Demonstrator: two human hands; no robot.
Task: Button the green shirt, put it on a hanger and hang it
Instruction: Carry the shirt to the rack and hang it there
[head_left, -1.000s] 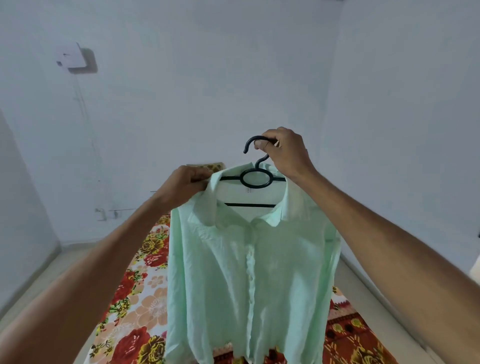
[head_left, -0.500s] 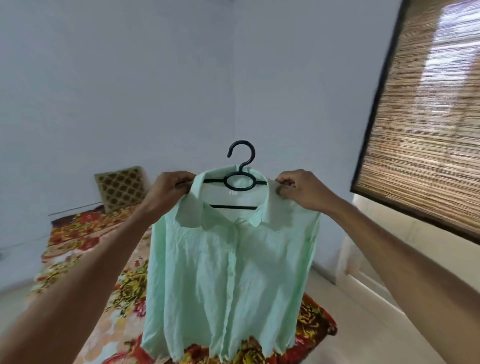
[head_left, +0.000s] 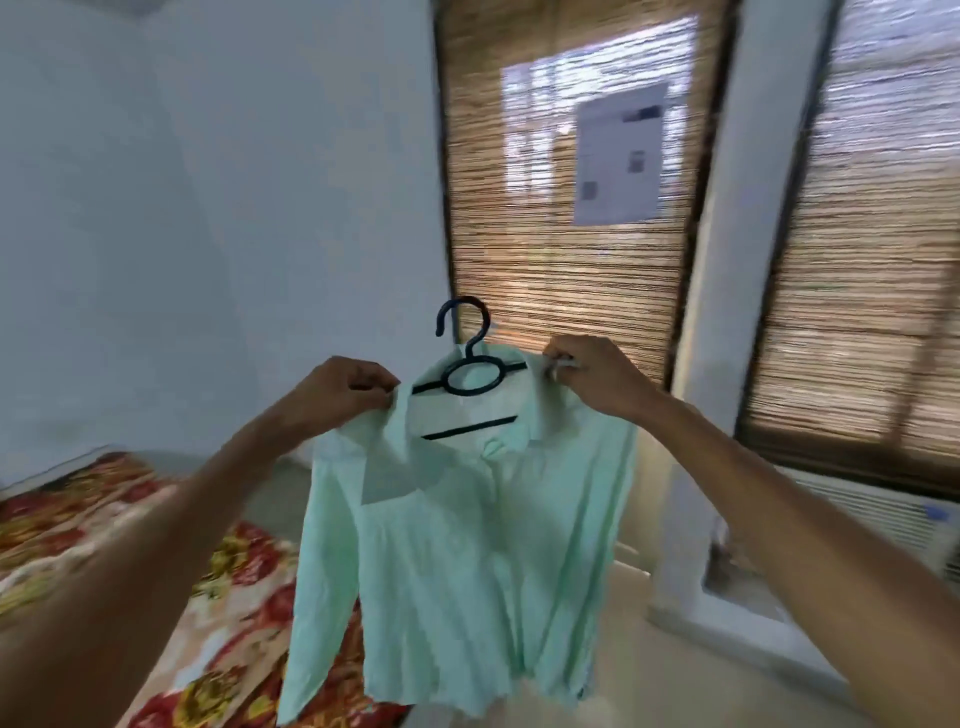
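A pale green shirt (head_left: 457, 561) hangs in the air in front of me, draped over a black plastic hanger (head_left: 470, 371) whose hook points up and to the left. The front placket looks closed down the middle. My left hand (head_left: 345, 392) pinches the shirt's left shoulder beside the collar. At the other shoulder, my right hand (head_left: 597, 382) grips the fabric. The hanger's lower bar shows inside the open collar.
A bamboo blind (head_left: 566, 260) with a white paper sheet (head_left: 618, 156) on it covers a window straight ahead; a second blind (head_left: 872, 260) is at the right past a white pillar (head_left: 717, 312). A floral mattress (head_left: 171, 613) lies low left. A white unit (head_left: 883, 525) sits at the right.
My view has swung to the right, from the bare wall to the blinds. My right hand left the hanger hook and took the shirt's right shoulder; the shirt travelled with both hands.
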